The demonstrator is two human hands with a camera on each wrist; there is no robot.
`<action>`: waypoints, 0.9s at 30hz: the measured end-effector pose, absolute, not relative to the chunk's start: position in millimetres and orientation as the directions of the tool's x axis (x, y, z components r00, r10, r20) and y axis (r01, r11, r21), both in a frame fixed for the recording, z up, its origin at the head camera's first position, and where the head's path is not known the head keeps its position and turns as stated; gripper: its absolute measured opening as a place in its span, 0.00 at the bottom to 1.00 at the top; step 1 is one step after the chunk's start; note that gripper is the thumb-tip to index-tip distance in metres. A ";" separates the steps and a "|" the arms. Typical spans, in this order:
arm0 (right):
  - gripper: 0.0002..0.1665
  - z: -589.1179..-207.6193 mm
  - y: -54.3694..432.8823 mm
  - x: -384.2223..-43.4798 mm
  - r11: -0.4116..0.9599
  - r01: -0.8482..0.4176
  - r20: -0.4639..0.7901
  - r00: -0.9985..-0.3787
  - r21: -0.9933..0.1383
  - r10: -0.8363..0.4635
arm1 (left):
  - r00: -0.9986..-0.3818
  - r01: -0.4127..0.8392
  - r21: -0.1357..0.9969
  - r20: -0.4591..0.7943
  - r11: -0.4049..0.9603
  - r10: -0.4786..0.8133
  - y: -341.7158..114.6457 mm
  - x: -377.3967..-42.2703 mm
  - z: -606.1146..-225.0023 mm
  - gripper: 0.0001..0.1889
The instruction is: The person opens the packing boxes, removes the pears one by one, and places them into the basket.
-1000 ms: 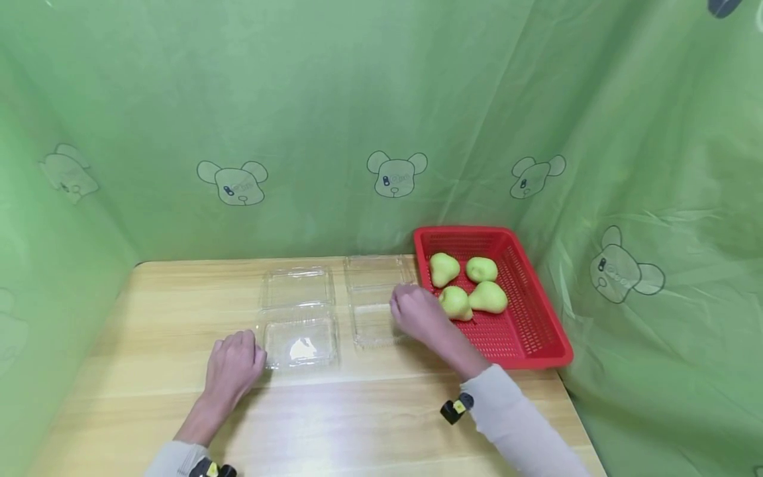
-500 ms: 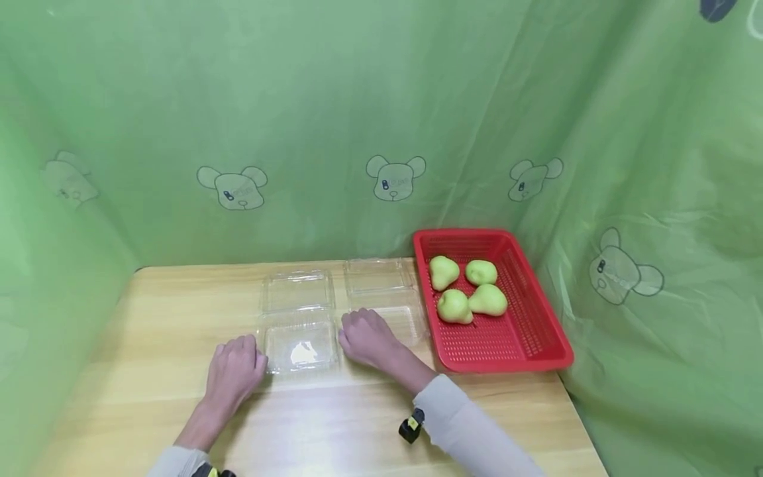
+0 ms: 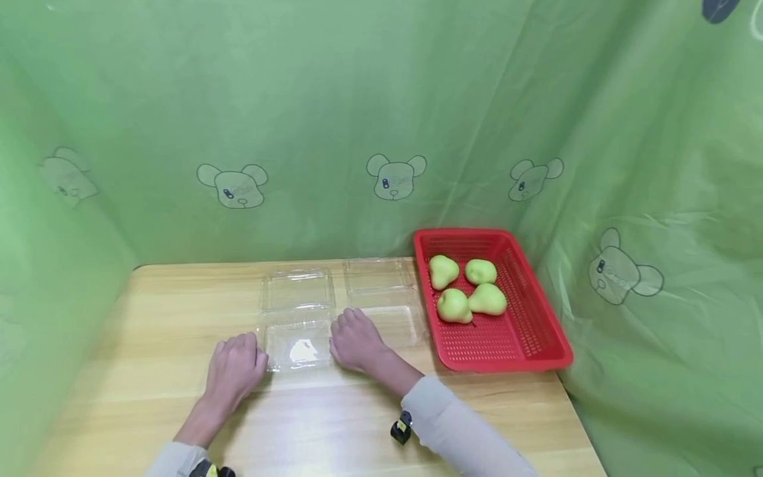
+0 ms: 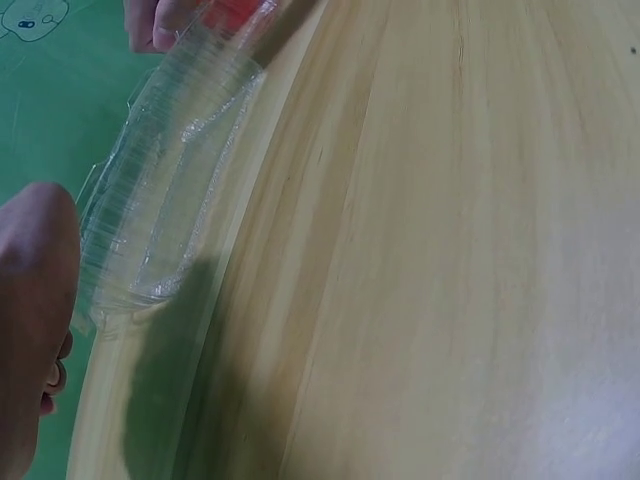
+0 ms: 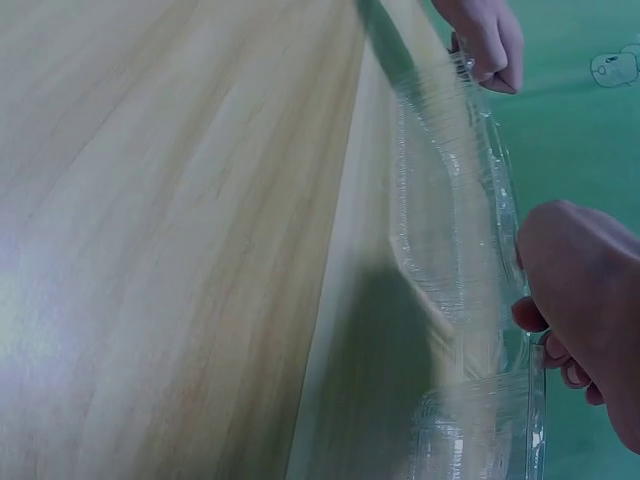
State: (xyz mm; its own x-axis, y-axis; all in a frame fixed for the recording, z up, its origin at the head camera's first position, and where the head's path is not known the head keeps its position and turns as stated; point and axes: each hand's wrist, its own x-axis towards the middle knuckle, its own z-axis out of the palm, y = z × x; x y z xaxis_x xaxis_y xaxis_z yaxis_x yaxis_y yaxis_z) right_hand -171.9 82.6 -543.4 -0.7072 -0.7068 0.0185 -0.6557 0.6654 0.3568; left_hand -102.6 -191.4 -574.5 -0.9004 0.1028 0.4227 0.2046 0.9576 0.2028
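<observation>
Two clear plastic clamshell boxes lie with lids folded back, a left box (image 3: 298,334) and a right box (image 3: 381,275). My left hand (image 3: 235,368) rests as a loose fist at the left box's front left edge. On the opposite edge is my right hand (image 3: 357,338), fingers curled, between the two boxes and overlapping the right one's near corner. In the right wrist view, the curled fingers (image 5: 565,365) and thumb sit right at the box rim, and nothing shows inside them. The left wrist view has the left hand (image 4: 35,290) beside the same box (image 4: 170,190).
At the right stands a red perforated basket (image 3: 536,331) holding several green pears (image 3: 487,299). Its left side is close to the right box. A green curtain (image 3: 310,119) hangs behind and on both sides of the wooden table (image 3: 322,424).
My right hand has moved left from beside the basket, across the right box, to the left box's right edge. The left hand has stayed in place.
</observation>
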 end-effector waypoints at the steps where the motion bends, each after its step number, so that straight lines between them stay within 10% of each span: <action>1: 0.22 -543.4 81.9 -172.1 0.666 -0.653 0.011 -0.711 0.362 -0.703 | -0.894 0.213 0.199 0.435 0.957 0.108 -191.7 -103.4 -574.6 0.11; 27: 0.20 -537.4 75.4 -182.3 0.669 -0.624 -0.037 -0.742 0.403 -0.669 | -0.915 0.194 0.234 0.392 0.953 0.091 -191.5 -126.6 -570.5 0.11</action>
State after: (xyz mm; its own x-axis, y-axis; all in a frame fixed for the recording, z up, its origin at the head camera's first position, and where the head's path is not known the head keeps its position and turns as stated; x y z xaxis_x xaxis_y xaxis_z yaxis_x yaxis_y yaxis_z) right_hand -182.3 75.4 -537.4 -0.7420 -0.6693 -0.0373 -0.6240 0.6694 0.4032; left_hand -126.6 -191.5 -570.5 -0.9154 0.0906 0.3921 0.1944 0.9527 0.2338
